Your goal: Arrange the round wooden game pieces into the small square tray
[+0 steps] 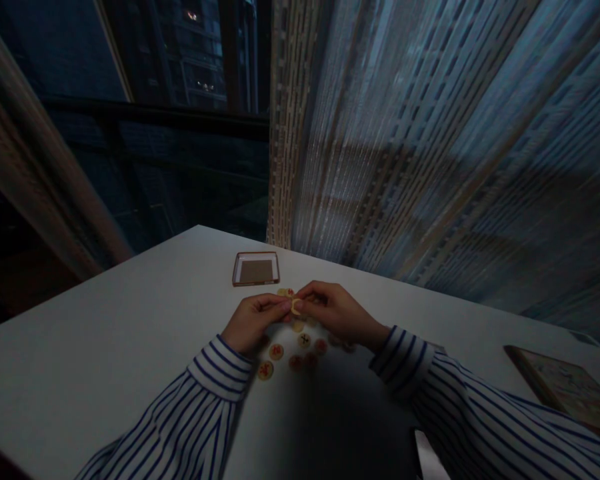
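Note:
Above the table, my left hand [255,321] and my right hand [337,310] meet at the fingertips. Between them they pinch a pale round xiangqi piece [296,306]; its face cannot be made out. Several more round pieces lie loose on the table just below and behind my hands. One piece with a dark character [304,340] lies in the middle, and pieces with red characters, such as the one at the near left [265,370], lie around it. My forearms, in striped sleeves, come in from both lower corners, and the right hand hides some pieces.
A shallow rectangular tin tray [256,269] sits beyond my hands on the white table [145,320]. To the right lies a flat box with a patterned top [570,383]. A phone [429,457] is at the near edge. String curtains [380,133] hang behind.

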Demonstrator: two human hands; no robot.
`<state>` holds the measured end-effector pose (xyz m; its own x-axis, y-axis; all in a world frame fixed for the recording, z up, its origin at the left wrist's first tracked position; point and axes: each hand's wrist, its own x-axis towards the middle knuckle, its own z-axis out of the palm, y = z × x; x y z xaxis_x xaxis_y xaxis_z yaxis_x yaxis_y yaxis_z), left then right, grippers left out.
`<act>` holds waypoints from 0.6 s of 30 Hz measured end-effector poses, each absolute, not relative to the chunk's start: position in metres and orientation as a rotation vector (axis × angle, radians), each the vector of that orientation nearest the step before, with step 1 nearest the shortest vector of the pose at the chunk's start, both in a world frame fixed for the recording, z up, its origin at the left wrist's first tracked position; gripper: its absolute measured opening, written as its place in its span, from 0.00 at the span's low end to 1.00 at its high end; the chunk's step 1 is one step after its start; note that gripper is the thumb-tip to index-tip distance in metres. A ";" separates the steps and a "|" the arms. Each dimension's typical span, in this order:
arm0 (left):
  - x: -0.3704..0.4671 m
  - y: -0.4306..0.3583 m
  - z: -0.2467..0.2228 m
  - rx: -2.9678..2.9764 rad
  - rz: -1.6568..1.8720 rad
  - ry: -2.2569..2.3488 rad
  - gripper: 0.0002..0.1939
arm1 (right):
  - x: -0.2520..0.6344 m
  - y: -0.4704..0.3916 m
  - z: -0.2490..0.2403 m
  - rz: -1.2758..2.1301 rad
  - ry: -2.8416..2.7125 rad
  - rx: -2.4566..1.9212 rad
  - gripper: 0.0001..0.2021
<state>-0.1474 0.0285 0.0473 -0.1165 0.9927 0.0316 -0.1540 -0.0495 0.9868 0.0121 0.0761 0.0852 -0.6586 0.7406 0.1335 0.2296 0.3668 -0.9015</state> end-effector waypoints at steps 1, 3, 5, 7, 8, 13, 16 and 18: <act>-0.147 0.028 0.047 1.062 1.386 1.143 0.13 | 0.013 0.075 0.086 1.234 -2.115 -0.843 0.09; -0.146 0.027 0.047 1.046 1.376 1.118 0.13 | 0.015 0.074 0.088 1.153 -2.146 -0.857 0.09; -0.145 0.026 0.049 1.022 1.368 1.097 0.14 | 0.016 0.073 0.088 1.067 -2.183 -0.860 0.08; -0.143 0.024 0.051 1.003 1.361 1.092 0.15 | 0.018 0.072 0.089 0.998 -2.228 -0.862 0.09; -0.142 0.024 0.052 1.000 1.357 1.094 0.16 | 0.019 0.071 0.090 0.974 -2.254 -0.872 0.09; -0.139 0.021 0.053 1.029 1.350 1.095 0.16 | 0.026 0.069 0.098 0.974 -2.414 -0.897 0.13; -0.137 0.021 0.052 1.046 1.349 1.103 0.17 | 0.033 0.067 0.105 0.950 -2.484 -0.814 0.13; -0.135 0.021 0.050 1.048 1.358 1.111 0.17 | 0.038 0.065 0.109 0.856 -2.499 -0.789 0.14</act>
